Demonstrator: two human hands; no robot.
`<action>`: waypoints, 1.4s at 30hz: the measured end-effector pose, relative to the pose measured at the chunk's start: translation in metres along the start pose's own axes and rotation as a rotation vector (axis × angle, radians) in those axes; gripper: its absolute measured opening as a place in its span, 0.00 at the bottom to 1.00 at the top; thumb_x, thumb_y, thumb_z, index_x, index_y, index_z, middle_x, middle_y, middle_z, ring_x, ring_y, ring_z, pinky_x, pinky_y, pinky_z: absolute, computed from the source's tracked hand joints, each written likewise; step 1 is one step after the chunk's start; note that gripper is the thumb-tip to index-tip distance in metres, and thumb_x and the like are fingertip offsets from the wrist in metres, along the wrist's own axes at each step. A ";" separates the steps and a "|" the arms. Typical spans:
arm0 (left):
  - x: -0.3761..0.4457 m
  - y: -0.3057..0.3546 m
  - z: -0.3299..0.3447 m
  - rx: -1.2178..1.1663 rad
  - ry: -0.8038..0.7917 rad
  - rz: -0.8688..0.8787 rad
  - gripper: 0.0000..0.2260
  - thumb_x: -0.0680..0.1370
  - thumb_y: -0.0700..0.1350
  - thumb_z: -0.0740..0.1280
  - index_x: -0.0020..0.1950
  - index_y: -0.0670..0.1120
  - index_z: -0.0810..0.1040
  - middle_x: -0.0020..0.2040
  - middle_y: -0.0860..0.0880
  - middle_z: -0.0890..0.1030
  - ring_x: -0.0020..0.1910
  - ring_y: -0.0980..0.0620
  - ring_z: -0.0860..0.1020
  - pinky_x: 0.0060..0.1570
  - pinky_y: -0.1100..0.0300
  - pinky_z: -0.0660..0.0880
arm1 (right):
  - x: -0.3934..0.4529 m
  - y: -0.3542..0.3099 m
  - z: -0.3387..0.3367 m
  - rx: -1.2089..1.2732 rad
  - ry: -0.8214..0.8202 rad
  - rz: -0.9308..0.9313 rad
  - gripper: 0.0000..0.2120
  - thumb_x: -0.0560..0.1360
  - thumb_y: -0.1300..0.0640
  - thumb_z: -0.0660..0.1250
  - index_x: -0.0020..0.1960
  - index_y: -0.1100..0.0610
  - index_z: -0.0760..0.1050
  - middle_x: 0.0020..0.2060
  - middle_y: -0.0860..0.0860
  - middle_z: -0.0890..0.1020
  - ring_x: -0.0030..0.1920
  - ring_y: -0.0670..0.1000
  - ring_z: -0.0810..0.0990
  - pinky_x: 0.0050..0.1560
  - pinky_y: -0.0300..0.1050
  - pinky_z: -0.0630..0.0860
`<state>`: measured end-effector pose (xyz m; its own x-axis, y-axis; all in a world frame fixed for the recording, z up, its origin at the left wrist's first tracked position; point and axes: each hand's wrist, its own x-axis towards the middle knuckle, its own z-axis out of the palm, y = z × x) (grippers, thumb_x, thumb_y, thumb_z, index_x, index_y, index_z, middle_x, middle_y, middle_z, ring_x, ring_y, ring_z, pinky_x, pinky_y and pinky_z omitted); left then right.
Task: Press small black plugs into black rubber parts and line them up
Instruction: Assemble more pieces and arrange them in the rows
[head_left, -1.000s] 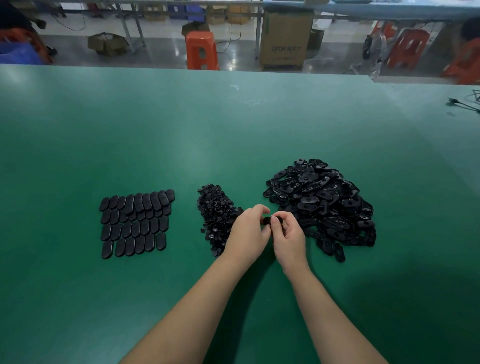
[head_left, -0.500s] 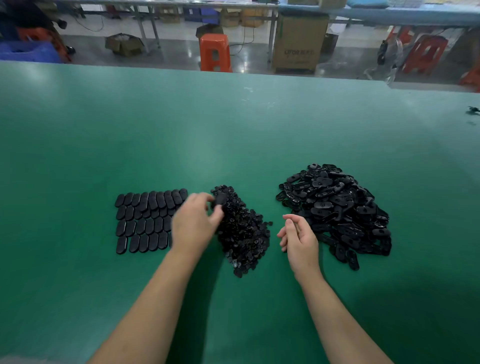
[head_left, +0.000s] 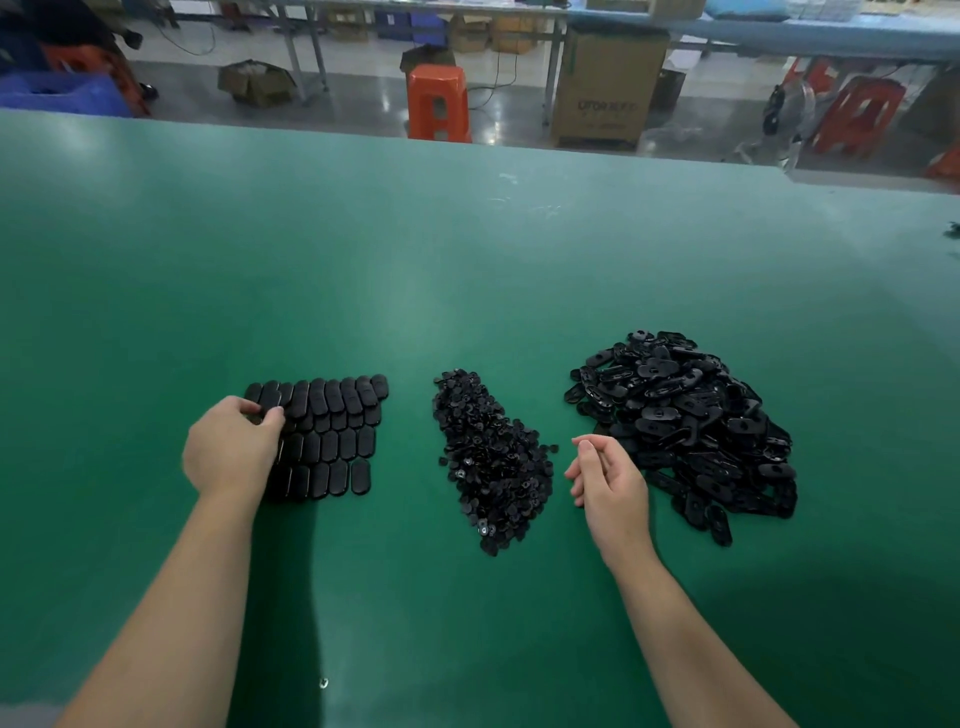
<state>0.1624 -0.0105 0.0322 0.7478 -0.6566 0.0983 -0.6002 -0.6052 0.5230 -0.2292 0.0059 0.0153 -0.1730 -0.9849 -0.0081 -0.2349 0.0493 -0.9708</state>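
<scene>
On the green table (head_left: 467, 260) lie rows of finished black oval rubber parts (head_left: 332, 436) at the left. In the middle sits a heap of small black plugs (head_left: 488, 462), and a bigger pile of loose rubber parts (head_left: 685, 415) lies at the right. My left hand (head_left: 234, 447) is over the left side of the rows and pinches one black rubber part (head_left: 270, 413) between thumb and fingers at the upper left rows. My right hand (head_left: 608, 478) hovers between the plug heap and the loose pile, fingers loosely curled, holding nothing.
A tiny pale speck (head_left: 323, 682) lies on the table near the front edge. Beyond the far edge stand orange stools (head_left: 439, 101), a cardboard box (head_left: 605, 88) and other benches. A dark cable end (head_left: 953, 228) shows at the table's right edge.
Both hands were together at the centre holding one part. My left hand carried it left past the plug heap to the rows. My right hand let go and stays near the pile.
</scene>
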 end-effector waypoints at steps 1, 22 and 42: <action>0.001 0.000 0.001 0.005 -0.005 0.004 0.11 0.76 0.54 0.70 0.51 0.47 0.82 0.44 0.45 0.83 0.46 0.40 0.80 0.41 0.53 0.74 | 0.000 0.000 0.000 0.002 -0.001 0.001 0.08 0.84 0.53 0.61 0.50 0.49 0.78 0.34 0.49 0.81 0.33 0.46 0.76 0.37 0.51 0.76; -0.129 0.093 0.049 -0.181 -0.231 0.513 0.11 0.82 0.47 0.64 0.61 0.48 0.81 0.50 0.52 0.80 0.37 0.55 0.76 0.39 0.58 0.75 | 0.002 0.005 0.000 -0.043 0.001 0.004 0.07 0.83 0.55 0.62 0.50 0.48 0.78 0.34 0.46 0.82 0.31 0.42 0.76 0.36 0.45 0.76; -0.154 0.082 0.064 -0.165 -0.166 0.499 0.10 0.80 0.40 0.66 0.59 0.43 0.83 0.48 0.50 0.76 0.32 0.50 0.75 0.33 0.58 0.71 | 0.022 -0.006 -0.006 -0.607 -0.083 -0.150 0.18 0.83 0.56 0.61 0.73 0.57 0.71 0.72 0.48 0.69 0.45 0.46 0.79 0.52 0.42 0.73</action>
<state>-0.0205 0.0120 0.0060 0.3208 -0.9160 0.2409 -0.8081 -0.1320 0.5741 -0.2375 -0.0149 0.0230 -0.0269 -0.9968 0.0751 -0.7560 -0.0289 -0.6539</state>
